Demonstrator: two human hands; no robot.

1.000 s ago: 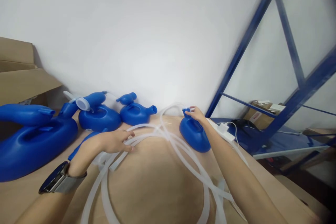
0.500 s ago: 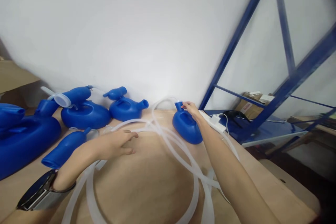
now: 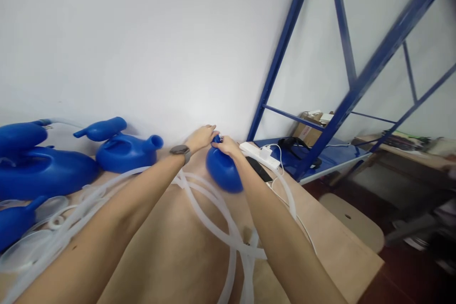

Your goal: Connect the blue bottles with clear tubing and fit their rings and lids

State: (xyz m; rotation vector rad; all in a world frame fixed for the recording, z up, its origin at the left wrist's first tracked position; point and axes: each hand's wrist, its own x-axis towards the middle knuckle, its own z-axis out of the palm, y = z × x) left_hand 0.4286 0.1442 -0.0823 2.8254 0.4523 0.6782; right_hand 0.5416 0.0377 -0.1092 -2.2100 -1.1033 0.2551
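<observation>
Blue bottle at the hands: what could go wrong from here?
With the left hand and right hand at its top, the blue bottle might tip if pushed unevenly. The looped tubing runs close to the right forearm and could snag. The power strip, on that forearm's other side, might get knocked.

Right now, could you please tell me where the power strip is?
In the head view, the power strip lies right of centre on the table, between the right hand and blue rack.
</observation>
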